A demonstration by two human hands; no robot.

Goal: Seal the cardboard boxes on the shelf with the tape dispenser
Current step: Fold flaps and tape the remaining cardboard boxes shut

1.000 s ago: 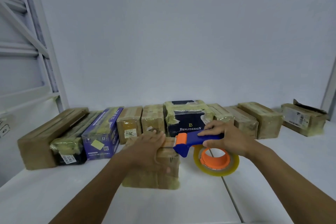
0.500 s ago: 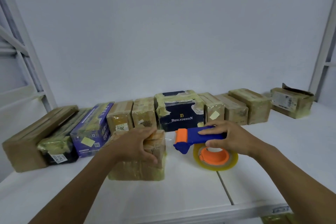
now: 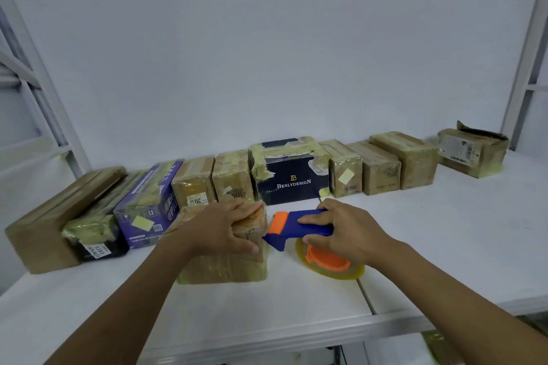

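A tape-wrapped cardboard box (image 3: 222, 264) stands alone on the white shelf (image 3: 444, 240), in front of the row. My left hand (image 3: 225, 225) lies flat on its top, fingers over the right edge. My right hand (image 3: 344, 231) grips the blue handle of the tape dispenser (image 3: 296, 227). The dispenser's orange and blue nose touches the box's upper right corner. Its roll of clear tape (image 3: 329, 264) with an orange hub rests near the shelf surface, just right of the box.
A row of several taped boxes lines the back wall, with a dark Benlydesign box (image 3: 292, 184) in the middle and a purple box (image 3: 148, 204) to the left. A torn box (image 3: 471, 151) sits apart at the far right. White uprights frame both sides.
The view has shifted right and back, so the shelf's front edge now shows. Both hands hold as before; the dispenser's nose, briefly off the box, is again at its right corner.
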